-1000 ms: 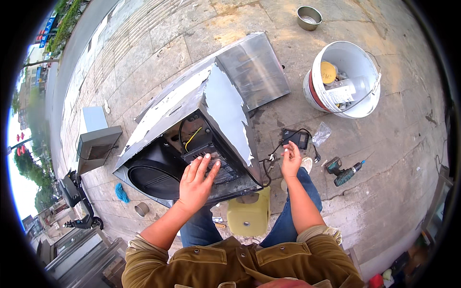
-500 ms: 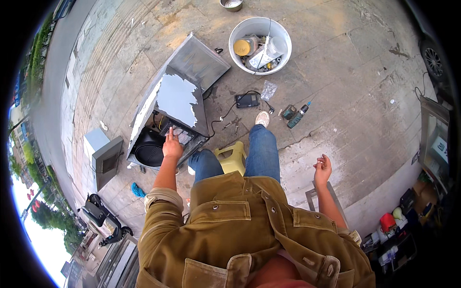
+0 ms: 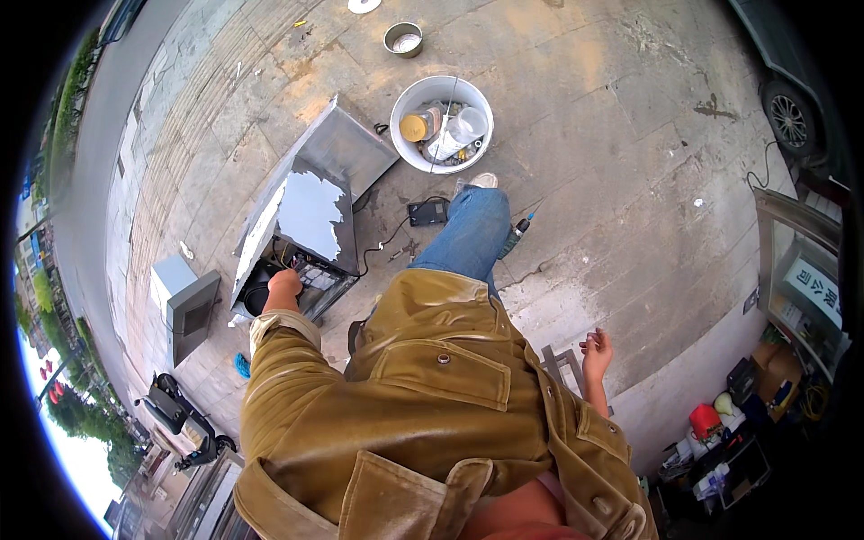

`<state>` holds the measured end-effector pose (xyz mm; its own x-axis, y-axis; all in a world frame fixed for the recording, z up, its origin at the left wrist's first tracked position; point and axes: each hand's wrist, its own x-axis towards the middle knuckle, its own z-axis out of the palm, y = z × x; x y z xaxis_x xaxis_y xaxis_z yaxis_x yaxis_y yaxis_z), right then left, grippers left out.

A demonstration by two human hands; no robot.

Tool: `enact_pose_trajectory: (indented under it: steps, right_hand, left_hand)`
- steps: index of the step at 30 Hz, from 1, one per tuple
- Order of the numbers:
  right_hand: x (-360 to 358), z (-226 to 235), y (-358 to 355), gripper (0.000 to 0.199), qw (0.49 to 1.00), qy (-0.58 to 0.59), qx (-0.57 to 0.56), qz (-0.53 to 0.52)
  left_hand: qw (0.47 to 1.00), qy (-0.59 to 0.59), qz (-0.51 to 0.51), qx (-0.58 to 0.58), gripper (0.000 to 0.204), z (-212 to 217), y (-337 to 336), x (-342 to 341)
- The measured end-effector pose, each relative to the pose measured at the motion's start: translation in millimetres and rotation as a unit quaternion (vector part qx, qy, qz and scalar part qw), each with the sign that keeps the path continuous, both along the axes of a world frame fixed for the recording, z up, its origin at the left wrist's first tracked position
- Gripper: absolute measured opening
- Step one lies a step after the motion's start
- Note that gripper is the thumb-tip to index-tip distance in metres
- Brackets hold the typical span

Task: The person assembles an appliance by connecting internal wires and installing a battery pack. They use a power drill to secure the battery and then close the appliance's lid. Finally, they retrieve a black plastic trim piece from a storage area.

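Observation:
My left hand (image 3: 284, 286) reaches into the open front of a boxy metal casing (image 3: 310, 216) with peeling pale paint, which stands on the paving at left. Beside the hand, inside the casing, is a round black part (image 3: 256, 295); wiring and a circuit-like panel (image 3: 315, 274) lie just right of it. The fingertips are hidden, so whether they grip anything does not show. My right hand (image 3: 596, 353) hangs empty out to the right, its fingers loosely bent and apart. A black cord runs from the casing to a small black device (image 3: 427, 212).
Ahead stands a white bucket (image 3: 490, 119) of jars and small parts, with a metal bowl (image 3: 402, 40) beyond. A cordless drill (image 3: 515, 238) is partly behind my knee. At left are a grey box (image 3: 184, 301) and a scooter (image 3: 180, 418); at right, a glass-fronted cabinet (image 3: 801, 261).
My left hand has gone from outstretched fingers at the casing's front to inside it. My body has leaned and turned, and my leg now covers part of the drill. The yellow stool is hidden.

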<state>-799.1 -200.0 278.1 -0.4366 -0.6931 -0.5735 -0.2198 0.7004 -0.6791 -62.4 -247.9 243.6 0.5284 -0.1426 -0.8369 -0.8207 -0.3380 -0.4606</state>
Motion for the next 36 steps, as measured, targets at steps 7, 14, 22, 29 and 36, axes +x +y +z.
enact_pose_trajectory:
  steps: [7,14,22,29,36]
  right_hand:
    - [-34.6,-4.4,-230.1,0.034,0.996,0.000,-0.070,0.054]
    - [-83.2,20.4,-403.1,0.036,0.998,0.026,-0.028,0.043]
    - [-201.0,-4.7,-441.2,0.051,0.987,-0.003,0.159,-0.011]
    - [-204.3,-34.8,-661.9,0.051,0.985,-0.009,0.118,0.123]
    - [-84.2,4.6,-1016.9,0.041,0.914,0.085,0.052,0.392]
  left_hand:
    - [0.999,-0.018,0.037,-0.015,0.031,14.0,-59.4,-0.2]
    - [0.998,0.039,0.041,-0.015,0.028,15.1,-227.3,-90.7]
    - [0.989,0.047,0.105,-0.092,0.030,27.8,-371.8,-129.0]
    - [0.943,0.058,0.255,-0.205,0.034,-18.8,-432.8,-176.3]
    - [0.889,0.031,0.398,-0.223,0.037,-17.7,-496.1,-236.3]
